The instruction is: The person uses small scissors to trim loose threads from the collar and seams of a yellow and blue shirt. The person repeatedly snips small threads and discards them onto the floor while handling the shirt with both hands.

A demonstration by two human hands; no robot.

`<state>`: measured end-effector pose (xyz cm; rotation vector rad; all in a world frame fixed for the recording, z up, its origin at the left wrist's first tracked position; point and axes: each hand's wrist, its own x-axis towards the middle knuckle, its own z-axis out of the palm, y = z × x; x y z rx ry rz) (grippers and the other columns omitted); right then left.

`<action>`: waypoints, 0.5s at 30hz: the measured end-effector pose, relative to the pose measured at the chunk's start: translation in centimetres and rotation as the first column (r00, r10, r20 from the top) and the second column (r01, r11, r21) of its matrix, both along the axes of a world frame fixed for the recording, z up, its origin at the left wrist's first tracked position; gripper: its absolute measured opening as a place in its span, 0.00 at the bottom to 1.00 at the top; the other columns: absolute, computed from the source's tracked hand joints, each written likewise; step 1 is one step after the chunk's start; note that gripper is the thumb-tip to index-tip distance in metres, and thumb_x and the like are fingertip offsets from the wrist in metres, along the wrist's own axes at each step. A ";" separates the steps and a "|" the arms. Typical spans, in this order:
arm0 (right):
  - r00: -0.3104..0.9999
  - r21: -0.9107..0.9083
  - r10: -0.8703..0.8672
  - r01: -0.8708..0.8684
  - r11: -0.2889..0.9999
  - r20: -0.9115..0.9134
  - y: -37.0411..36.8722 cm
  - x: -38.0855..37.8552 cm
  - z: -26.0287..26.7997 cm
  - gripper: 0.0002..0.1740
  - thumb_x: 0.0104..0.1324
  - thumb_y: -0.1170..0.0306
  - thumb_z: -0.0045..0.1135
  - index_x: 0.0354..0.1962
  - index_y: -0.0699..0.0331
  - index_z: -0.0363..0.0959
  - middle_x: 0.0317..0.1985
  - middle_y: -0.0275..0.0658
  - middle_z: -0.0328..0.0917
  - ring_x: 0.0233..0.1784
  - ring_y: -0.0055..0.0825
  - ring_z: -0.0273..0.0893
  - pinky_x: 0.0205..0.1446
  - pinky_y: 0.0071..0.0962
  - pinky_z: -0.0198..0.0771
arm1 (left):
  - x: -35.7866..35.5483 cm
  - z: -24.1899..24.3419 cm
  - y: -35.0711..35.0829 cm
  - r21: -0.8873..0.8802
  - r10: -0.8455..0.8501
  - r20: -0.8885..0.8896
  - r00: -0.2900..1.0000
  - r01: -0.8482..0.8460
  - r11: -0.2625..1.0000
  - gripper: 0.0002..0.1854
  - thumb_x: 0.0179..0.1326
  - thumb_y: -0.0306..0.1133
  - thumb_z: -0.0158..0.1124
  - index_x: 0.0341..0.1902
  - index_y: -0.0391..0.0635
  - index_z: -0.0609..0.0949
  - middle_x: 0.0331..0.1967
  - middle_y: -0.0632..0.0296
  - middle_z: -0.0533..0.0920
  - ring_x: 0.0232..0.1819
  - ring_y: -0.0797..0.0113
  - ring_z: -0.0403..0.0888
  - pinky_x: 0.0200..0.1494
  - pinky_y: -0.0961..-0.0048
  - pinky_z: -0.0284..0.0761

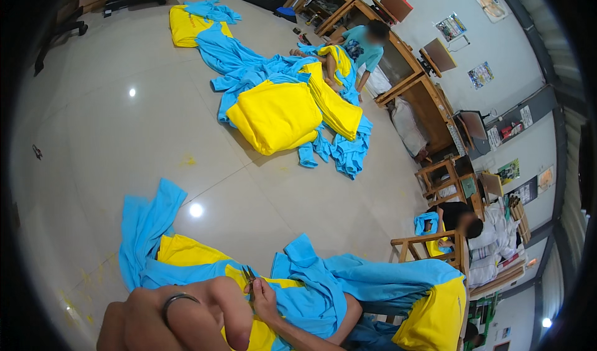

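Observation:
My left hand (186, 313) looms large at the bottom, close to the camera, its fingers curled and a ring on one; whether it holds anything is hidden. My right hand (265, 297), just beyond it, grips a small pair of thread snips (248, 276), blades pointing up in the picture. Both are over a light-blue and yellow garment (308, 299) spread across my lap. One blue sleeve (151, 220) reaches onto the floor at the left. More blue and yellow cloth (433, 313) hangs over a wooden piece at the right.
Folded yellow garments (275, 115) lie on a heap of blue cloth (247, 61) on the tiled floor (116, 131). A person (371, 47) sits beside the heap; another (457, 220) handles cloth behind a wooden stool (410, 248). Wooden cabinets (401, 57) line the wall. A small dark object (37, 152) lies left.

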<state>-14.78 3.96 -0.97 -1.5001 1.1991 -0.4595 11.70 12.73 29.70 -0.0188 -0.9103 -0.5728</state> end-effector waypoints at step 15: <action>1.000 0.007 0.004 -0.004 1.000 0.002 -0.4 -0.3 -0.4 0.23 0.84 0.56 0.42 0.39 0.63 0.79 0.25 0.27 0.71 0.28 0.15 0.63 0.33 0.23 0.61 | -0.8 -1.6 0.1 -0.028 0.103 0.013 0.995 -0.103 0.994 0.10 0.61 0.33 0.75 0.35 0.72 0.88 0.36 0.82 0.81 0.42 0.76 0.71 0.52 0.67 0.59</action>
